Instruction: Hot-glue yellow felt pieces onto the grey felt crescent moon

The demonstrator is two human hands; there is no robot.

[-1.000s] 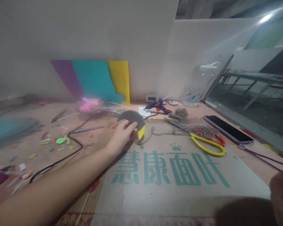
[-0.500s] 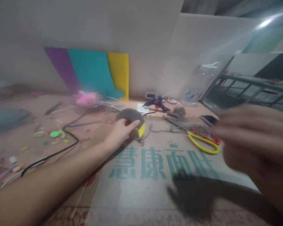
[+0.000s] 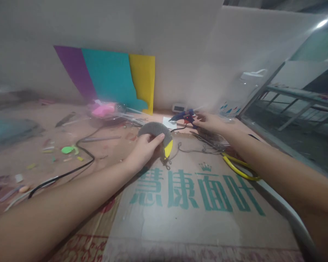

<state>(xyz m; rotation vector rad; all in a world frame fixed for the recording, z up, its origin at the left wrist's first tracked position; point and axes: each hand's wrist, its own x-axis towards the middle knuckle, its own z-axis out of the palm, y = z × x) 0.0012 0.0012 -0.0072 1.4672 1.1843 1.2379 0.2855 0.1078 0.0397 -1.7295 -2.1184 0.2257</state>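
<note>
My left hand pinches a curved piece wrapped in grey yarn, thumb on top. A bare yellow section shows at its right end, and loose yarn loops hang below. Farther back, my right hand is at the grip of a blue hot glue gun, its fingers closed about the handle end and covering it. The gun's nozzle points left over a small white paper. Yellow-handled scissors lie under my right forearm, with grey yarn trailing by the blades.
A purple, teal and yellow sheet leans on the back wall. Left lie a pink bundle, a black cord and coloured scraps. A clear bottle stands back right. Printed cardboard covers the front.
My right hand has moved from the near right to the glue gun's handle, its forearm now crossing above the scissors. The left hand keeps its hold; the view has shifted slightly.
</note>
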